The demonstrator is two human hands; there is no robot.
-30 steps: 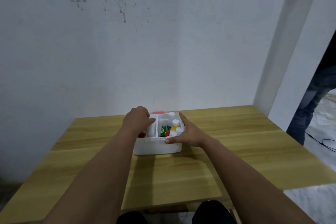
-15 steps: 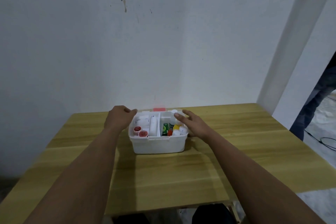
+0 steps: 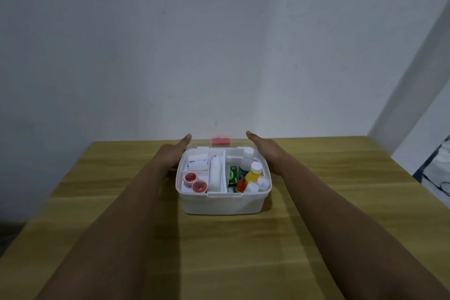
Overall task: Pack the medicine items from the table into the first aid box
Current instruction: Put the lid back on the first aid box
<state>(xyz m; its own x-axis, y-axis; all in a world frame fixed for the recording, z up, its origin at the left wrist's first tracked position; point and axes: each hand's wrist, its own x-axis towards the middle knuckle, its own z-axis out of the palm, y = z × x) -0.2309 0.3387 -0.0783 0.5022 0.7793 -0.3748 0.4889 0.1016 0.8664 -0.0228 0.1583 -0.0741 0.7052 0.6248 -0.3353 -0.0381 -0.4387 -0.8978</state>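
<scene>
The white first aid box [image 3: 222,204] stands open in the middle of the wooden table [image 3: 243,251]. Its left side holds white gauze packets [image 3: 197,162] and two red-topped rolls [image 3: 194,182]; a white roll [image 3: 215,174] lies in the centre. On the right sit a green box [image 3: 233,176], an orange bottle [image 3: 253,174] and several small white bottles. The lid with a red latch [image 3: 220,141] hangs behind the box. My left hand [image 3: 171,153] reaches past the box's left side, my right hand [image 3: 265,151] past its right side, both flat and holding nothing.
A white wall rises right behind the table's far edge. A doorway opens at the far right, with cables on the floor [image 3: 438,178] beyond. The table's left edge drops to a dark floor [image 3: 9,229].
Both hands have left the inside of the box and slid outward and back along its sides toward the lid. The view has tilted down and closer to the box.
</scene>
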